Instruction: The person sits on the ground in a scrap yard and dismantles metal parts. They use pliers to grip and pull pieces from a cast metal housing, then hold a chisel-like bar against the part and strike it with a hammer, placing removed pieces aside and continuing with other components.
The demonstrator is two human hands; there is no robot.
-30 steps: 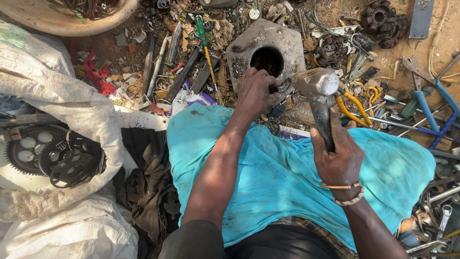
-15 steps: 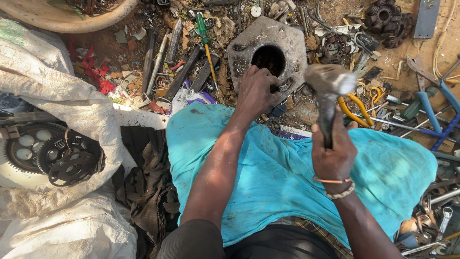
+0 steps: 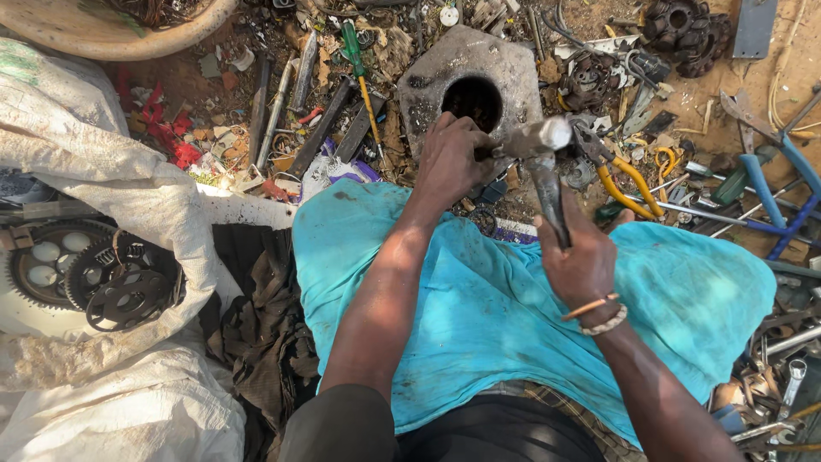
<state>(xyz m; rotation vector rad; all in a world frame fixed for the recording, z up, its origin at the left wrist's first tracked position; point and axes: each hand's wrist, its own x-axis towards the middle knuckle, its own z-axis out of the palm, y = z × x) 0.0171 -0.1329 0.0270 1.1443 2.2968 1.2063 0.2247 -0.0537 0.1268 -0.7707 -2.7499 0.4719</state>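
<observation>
Head view: my right hand (image 3: 580,261) is clamped round the handle of a hammer (image 3: 540,162), its steel head lying just past my left hand's knuckles. My left hand (image 3: 453,161) is closed on a small part I cannot make out, pressed against the near edge of the grey metal block (image 3: 466,73) with the round hole. A turquoise cloth (image 3: 496,308) covers my lap. Yellow-handled pliers (image 3: 617,175) lie just right of the hammer, sprockets (image 3: 94,274) on the white sack (image 3: 103,171) at my left.

Sunlit bare dirt ground (image 3: 800,81) strewn with scrap metal, white sacks (image 3: 103,171) and a tan basin (image 3: 103,30) at left.
</observation>
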